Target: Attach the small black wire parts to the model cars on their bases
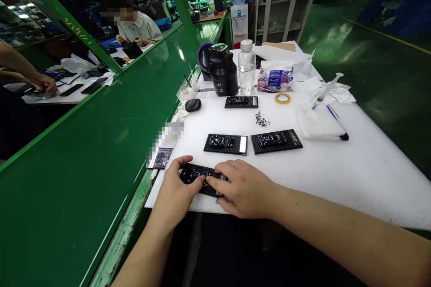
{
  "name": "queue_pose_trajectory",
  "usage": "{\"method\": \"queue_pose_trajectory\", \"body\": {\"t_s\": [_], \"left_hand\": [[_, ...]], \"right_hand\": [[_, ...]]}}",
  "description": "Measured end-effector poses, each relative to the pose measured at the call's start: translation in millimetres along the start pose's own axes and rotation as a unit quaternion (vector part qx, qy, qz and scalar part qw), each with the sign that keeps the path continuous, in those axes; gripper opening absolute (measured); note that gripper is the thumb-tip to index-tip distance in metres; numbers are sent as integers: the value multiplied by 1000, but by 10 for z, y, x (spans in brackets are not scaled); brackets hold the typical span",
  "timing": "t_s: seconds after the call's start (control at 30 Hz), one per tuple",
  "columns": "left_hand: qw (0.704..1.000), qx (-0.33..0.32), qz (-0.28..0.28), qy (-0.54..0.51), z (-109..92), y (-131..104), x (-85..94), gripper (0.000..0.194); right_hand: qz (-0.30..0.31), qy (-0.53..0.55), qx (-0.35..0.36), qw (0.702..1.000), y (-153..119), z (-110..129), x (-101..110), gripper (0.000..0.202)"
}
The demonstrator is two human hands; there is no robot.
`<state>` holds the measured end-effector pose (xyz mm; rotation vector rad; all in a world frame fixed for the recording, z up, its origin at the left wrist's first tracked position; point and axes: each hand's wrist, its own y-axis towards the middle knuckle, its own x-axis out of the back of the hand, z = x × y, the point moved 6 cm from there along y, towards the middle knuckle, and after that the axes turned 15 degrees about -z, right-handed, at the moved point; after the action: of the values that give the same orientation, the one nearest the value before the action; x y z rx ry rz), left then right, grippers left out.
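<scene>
Head view: the left hand [178, 188] and right hand [244, 188] held a car plaque [203, 171] over a white table [370, 175]. On the car plaque's top pressed the left thumb, its index finger curled at the far edge; the right fingers, slightly spread, bent over its right end, pinching that end with the thumb. Just beyond the car plaque lay a white-labelled plaque [220, 143] — and beyond it to the right, a lettered plaque [276, 142], then a heap of black bits [261, 119]. Farther beyond the car plaque were a yellow tape roll [276, 99], a black jug [225, 78] and a clear bottle [247, 71].
</scene>
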<state>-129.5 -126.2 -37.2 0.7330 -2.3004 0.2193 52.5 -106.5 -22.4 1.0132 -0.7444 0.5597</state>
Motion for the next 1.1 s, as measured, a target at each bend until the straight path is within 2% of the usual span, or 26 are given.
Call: {"method": "queue_pose_trajectory", "body": {"t_s": [0.33,0.5,0.6,0.7,0.77,0.87,0.97,1.03,1.1], "left_hand": [[996,-84,22,26,-121,55,24,70],[996,-38,21,-77,-14,55,28,65],[996,-33,26,-84,-1,51,13,61],[996,-68,31,-40,-50,47,34,58],[993,-107,56,-1,-107,38,68,58],[975,-190,97,69,-223,17,150,62],[955,-261,88,107,-335,17,222,56],[957,-264,69,103,-350,39,222,48],[966,-238,51,84,-314,62,186,42]], "right_hand": [[-5,-51,22,998,43,57,-5,35],[-20,-50,23,998,46,57,-4,34],[-24,-49,17,998,39,58,-8,33],[-28,-50,6,998,24,52,-2,34],[-26,-49,1,998,13,46,4,36],[-14,-44,4,999,2,46,4,40],[-3,-44,8,999,-3,47,1,42],[0,-46,8,999,-5,47,-1,43],[0,-47,9,999,-9,49,-1,44]]}}
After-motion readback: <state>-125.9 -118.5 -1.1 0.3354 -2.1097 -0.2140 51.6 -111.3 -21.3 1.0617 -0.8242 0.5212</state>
